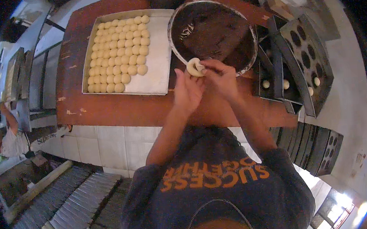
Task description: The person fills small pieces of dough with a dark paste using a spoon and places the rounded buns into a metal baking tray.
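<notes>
A piece of pale dough [191, 68], opened into a rounded cup with a thick rim, rests on the fingers of my left hand [187, 91]. My right hand [222, 78] is closed in a pinch at the dough's right side. A small pale bit shows at those fingertips; whether it is dough or a tool I cannot tell. Just beyond both hands stands a wide round basin [177, 47] with dark brown paste [214, 31] inside. To the left, a shallow metal tray [155, 44] bears rows of round dough balls [117, 51].
Everything rests on a reddish-brown table [119, 112]. Dark metal moulds [304, 50] with round holes are stacked at its right end, a few dough balls in them. More moulds [309, 146] lie below the right edge. Another person [13, 141] is at the far left.
</notes>
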Tool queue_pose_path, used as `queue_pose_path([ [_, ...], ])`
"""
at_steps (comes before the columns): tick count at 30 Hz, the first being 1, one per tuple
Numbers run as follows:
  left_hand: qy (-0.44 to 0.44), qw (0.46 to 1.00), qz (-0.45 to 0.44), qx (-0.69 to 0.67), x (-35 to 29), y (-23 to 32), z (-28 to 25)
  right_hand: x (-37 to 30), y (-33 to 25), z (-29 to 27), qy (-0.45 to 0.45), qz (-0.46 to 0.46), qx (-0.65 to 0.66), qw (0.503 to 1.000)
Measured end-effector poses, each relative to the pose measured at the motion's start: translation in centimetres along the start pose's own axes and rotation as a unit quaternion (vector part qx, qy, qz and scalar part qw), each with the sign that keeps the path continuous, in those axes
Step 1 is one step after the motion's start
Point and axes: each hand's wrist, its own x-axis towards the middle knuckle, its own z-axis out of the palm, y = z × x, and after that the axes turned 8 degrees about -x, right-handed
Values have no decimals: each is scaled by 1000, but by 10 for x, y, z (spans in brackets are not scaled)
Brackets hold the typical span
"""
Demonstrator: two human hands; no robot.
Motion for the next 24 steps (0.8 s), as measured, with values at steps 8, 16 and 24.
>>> queue_pose_path([
  [8, -36, 995, 65, 70, -1, -58, 21, -17, -25, -46, 15, 61, 80, 995],
  [16, 38, 964, 112, 240, 10, -147, 63, -56, 9, -130, 130, -157, -71, 976],
  [24, 47, 990, 39, 130, -2, -250, 65, -107, 63, -216, 81, -143, -4, 986],
])
